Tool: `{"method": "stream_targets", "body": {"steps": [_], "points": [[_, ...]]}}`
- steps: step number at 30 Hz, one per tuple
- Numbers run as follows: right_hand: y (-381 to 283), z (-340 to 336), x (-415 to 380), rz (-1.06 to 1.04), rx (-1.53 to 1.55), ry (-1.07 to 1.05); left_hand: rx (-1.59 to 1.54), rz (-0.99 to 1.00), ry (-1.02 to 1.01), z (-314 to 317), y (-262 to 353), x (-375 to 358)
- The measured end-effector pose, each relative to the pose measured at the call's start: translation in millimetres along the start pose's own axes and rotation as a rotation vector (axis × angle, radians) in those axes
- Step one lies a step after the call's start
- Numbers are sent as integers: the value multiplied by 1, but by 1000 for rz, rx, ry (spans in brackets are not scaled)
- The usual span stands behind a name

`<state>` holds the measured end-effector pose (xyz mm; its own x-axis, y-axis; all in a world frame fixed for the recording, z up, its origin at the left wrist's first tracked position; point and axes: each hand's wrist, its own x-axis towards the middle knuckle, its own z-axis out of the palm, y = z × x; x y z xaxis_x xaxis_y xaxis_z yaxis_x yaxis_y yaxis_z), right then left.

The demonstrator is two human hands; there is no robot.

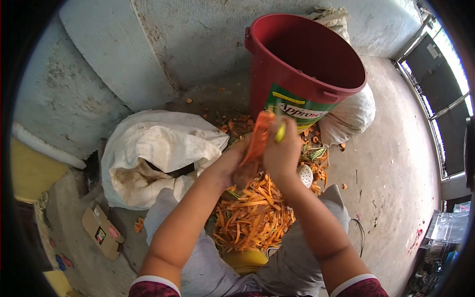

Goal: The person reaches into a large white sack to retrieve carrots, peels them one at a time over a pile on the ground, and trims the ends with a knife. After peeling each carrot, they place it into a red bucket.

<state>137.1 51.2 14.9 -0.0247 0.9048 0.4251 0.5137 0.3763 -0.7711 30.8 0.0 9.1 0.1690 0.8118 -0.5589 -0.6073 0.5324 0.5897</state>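
A long carrot [259,132] points up and away, its lower end held in my left hand [239,166]. My right hand [283,154] is closed beside it around a tool with a yellow-green handle [280,132], which looks like a peeler; motion blurs its working end. Below both hands, a heap of orange carrot peelings [255,215] lies between my knees, with a few green bits mixed in. Beyond the hands stands a tall dark red bin [257,74] with a green label [297,111]. The bin's bottom is out of sight.
A white woven sack [163,133] slumps at the left, its mouth partly open. Another full sack [351,116] leans behind the bin. Carrot ends and peelings are scattered at the bin's foot. A cardboard piece [101,230] lies at left, and a wall [208,39] rises behind.
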Motion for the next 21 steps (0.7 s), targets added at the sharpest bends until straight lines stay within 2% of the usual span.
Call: {"method": "stream_targets", "body": {"steps": [1,3,5,6,8,11,14,16,17,20,21], "points": [[6,-4,12,23,-25,42,84,-33,-8,0,0,-1],[13,-28,50,176,186,178,297,-98,-132,-1,-7,-5],[55,-37,71,94,-263,484,518,-165,-261,-1,-18,-12],[68,-44,75,144,-173,487,421,-169,-216,4,-22,-16],[81,-51,82,233,14,485,276,-126,-248,-2,-17,-14],[66,-39,68,86,291,317,92,-134,-172,-12,-5,-12],[26,-18,36,139,365,104,-50,-106,-67,-15,0,-4],[4,-6,16,236,632,-65,-98,-46,-112,-18,-2,0],[-1,-1,7,197,581,-94,-122,-17,-134,-18,-2,1],[-11,8,-12,108,438,-163,-233,39,-25,-8,0,0],[-17,5,-15,92,397,-178,-184,57,-24,-9,0,-1]]}}
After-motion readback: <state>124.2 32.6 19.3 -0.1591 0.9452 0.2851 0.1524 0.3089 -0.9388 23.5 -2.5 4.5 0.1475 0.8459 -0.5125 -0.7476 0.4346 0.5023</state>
